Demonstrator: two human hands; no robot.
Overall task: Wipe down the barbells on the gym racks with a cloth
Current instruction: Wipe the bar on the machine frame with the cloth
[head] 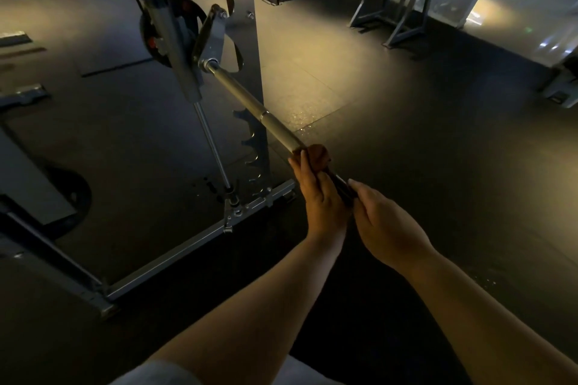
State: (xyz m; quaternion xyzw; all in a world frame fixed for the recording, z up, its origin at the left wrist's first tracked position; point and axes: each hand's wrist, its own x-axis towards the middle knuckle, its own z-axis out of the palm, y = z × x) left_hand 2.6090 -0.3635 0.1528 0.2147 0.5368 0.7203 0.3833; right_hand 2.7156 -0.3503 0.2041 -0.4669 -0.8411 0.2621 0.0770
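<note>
Brown cloth point(316, 156) wrapped round the barbell point(244, 97), both hands on the bar.
The barbell slants from the rack point(250, 50) toward the person, and the cloth sits at its near part. The left hand point(319, 200) has its fingers curled round cloth and bar. Just behind it, the right hand point(387, 228) has its fingers clamped on the bar. A weight plate point(165, 25) hangs at the far end, above the dark floor point(422, 141).

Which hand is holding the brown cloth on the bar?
The left hand, the one farther up the barbell. It wraps the brown cloth around the metal, while the right hand behind it grips the barbell with no cloth.
</note>
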